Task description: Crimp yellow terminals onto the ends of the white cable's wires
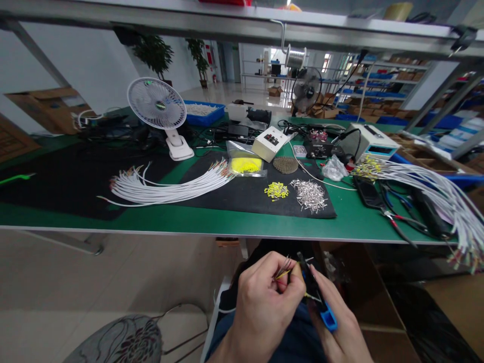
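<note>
Just in front of the bench, above the lap, my left hand (pixel 266 297) pinches several thin coloured wires (pixel 283 274), a yellow and a red one among them. Beside it my right hand (pixel 342 317) is closed around a hand tool with a dark head and blue handles (pixel 328 318), which looks like crimping pliers. The head of the tool is close to my left fingertips, with a small yellow-and-silver piece near it. My fingers hide much of the wires and the jaws. On the bench lie a pile of yellow-ended terminals (pixel 276 190) and a pile of silver pins (pixel 309 195).
A bundle of white cables (pixel 170 187) lies on the black mat (pixel 242 201); another bundle (pixel 427 186) hangs over the bench's right edge. Near it are red-handled pliers (pixel 401 219). A white fan (pixel 158 104), a bag of yellow parts (pixel 246 165) and a white box (pixel 271 142) stand behind.
</note>
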Motion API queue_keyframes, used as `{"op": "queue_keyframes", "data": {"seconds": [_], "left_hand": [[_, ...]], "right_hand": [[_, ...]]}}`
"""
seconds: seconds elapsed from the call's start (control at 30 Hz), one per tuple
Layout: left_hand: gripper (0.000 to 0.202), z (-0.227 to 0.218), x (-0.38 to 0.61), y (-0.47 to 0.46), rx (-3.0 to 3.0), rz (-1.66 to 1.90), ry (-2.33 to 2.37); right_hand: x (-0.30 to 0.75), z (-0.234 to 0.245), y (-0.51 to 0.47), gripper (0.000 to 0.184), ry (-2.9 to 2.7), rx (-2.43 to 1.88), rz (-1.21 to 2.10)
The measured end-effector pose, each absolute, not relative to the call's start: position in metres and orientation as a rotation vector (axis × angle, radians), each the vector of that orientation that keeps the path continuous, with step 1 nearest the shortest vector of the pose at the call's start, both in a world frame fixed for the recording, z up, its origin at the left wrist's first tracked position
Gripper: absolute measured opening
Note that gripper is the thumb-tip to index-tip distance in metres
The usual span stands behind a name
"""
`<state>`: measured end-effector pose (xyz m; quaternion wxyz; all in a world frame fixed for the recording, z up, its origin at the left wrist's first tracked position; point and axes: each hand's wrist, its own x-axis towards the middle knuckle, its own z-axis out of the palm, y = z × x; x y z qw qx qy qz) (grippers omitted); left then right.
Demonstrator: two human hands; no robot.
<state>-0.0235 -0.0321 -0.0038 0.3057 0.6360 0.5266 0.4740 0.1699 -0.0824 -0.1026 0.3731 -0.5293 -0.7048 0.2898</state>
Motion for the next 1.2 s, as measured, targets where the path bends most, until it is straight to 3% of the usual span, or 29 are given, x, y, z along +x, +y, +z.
{"op": "queue_keyframes", "data": {"seconds": [0.23, 0.47, 0.6, 0.73, 1.0, 1.2], "left_hand": [[0.018, -0.003, -0.030, -0.036, 1.572, 1.236, 1.220], [0.026, -0.008, -0.036, -0.030, 1.258, 1.184, 1.146], [0.027, -0.008, -0.042, -0.029, 1.112, 1.186, 1.122], [0.028, -0.008, -0.045, -0.030, 1.079, 1.188, 1.103], [0.028, -0.013, -0.046, -0.027, 1.038, 1.168, 1.016], [0.029, -0.021, -0.054, -0.021, 0.900, 1.164, 0.948]], "right_hand": [[0.176, -0.073, -0.080, 0.053, -1.882, -1.264, 0.935], [0.182, -0.088, -0.074, 0.065, -2.009, -1.223, 0.591], [0.193, -0.092, -0.074, 0.061, -2.033, -1.197, 0.532], [0.215, -0.085, -0.069, 0.057, -1.936, -1.446, 0.481], [0.278, -0.072, -0.027, 0.069, -2.097, -1.806, -0.368], [0.286, -0.080, -0.032, 0.068, -2.085, -1.867, -0.268]]}}
